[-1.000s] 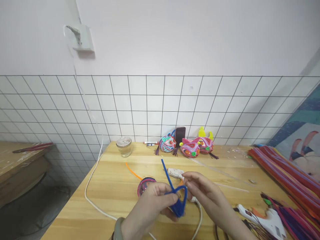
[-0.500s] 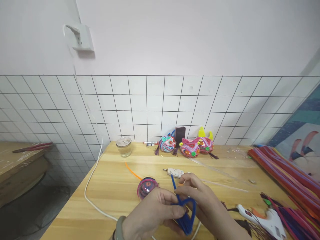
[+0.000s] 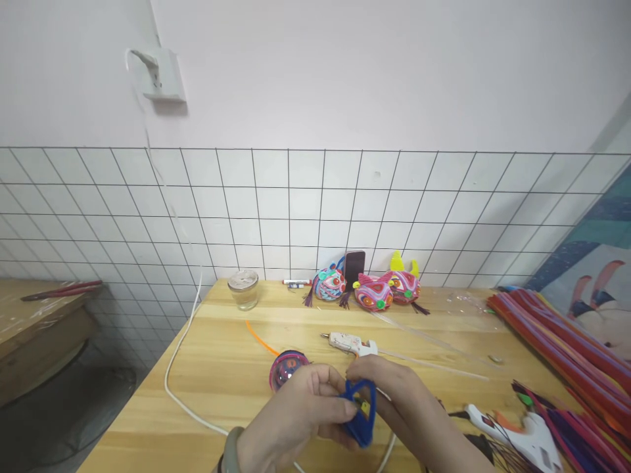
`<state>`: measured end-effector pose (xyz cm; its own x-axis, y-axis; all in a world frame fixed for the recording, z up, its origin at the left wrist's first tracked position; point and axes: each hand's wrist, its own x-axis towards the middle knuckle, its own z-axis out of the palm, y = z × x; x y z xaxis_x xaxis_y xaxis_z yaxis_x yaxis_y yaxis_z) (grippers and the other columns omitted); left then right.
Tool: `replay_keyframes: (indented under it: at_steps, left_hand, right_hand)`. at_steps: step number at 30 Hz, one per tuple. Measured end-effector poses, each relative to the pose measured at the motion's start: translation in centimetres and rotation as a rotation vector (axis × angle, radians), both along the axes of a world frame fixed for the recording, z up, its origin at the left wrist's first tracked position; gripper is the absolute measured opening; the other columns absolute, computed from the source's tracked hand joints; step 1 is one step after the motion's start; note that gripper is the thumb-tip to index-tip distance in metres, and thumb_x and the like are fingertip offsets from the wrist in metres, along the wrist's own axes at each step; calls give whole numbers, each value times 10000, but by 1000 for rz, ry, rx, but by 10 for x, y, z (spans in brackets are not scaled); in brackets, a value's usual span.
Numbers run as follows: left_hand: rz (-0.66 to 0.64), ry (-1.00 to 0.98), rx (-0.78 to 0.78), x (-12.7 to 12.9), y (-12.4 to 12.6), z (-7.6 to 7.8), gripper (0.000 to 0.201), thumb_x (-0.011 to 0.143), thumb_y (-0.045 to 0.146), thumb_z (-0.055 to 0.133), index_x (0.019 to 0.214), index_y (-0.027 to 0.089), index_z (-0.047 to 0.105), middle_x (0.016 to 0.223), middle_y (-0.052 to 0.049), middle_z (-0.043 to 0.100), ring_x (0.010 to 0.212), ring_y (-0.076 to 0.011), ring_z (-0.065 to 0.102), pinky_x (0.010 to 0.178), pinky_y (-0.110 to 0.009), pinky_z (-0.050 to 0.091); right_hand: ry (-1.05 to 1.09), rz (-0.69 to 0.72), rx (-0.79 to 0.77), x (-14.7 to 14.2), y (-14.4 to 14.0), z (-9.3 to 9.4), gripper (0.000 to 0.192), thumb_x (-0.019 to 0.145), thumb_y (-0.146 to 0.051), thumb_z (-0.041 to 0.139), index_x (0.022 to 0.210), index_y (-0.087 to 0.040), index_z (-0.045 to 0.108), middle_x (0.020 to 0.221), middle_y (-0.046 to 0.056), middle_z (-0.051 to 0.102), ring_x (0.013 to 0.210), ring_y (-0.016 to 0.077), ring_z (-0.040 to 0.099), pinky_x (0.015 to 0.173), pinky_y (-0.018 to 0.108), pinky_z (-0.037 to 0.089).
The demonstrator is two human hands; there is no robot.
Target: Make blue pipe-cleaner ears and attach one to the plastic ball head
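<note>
Between my two hands is a blue pipe-cleaner piece (image 3: 361, 430), bent into a loop at its top, with a bit of yellow showing inside. My left hand (image 3: 308, 410) pinches its left side between thumb and fingers. On the other side, my right hand (image 3: 394, 394) has its fingers curled around the upper part of the loop; its fingertips are partly hidden. Just beyond my left hand lies a round ornament (image 3: 286, 369) with a clear dome and a pink and dark rim. A white glue gun (image 3: 348, 341) rests on the table past my right hand.
Colourful wrapped ornaments (image 3: 374, 292) and a phone (image 3: 353, 268) stand by the wall. A glass cup (image 3: 244, 292) is at the back left. A second glue gun (image 3: 522, 433) and bundles of pipe cleaners (image 3: 557, 341) lie right. A white cable (image 3: 172, 394) crosses the table.
The blue strand that stuck up straight is now bent down out of sight near my right fingers. My right hand has turned over and closed in on the blue piece.
</note>
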<state>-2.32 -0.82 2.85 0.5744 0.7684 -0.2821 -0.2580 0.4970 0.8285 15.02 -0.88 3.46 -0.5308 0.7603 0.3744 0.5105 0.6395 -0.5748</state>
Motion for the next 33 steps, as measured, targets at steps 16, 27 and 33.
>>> replay_keyframes:
  at_steps: [16,27,33]
  left_hand:
    - [-22,-8,57,-1,-1,0,306,569,222,747,717,130,496,617,-37,650,542,-135,610,532,-275,494]
    - [-4,0,143,-1,-1,-1,374,564,231,757,679,166,407,554,21,614,495,-114,596,498,-248,498]
    - [16,15,174,0,-1,-2,378,569,240,757,698,165,411,536,37,612,479,-100,592,492,-227,496]
  right_hand:
    - [121,32,-76,-1,-3,4,146,869,-234,450,855,-215,594,815,59,625,752,158,577,695,256,457]
    - [152,50,-115,0,-4,1,150,861,-216,459,834,-207,607,786,53,607,734,153,571,678,250,450]
    - [112,16,-171,-4,-9,10,157,858,-189,452,791,-196,593,740,36,594,698,141,551,653,233,435]
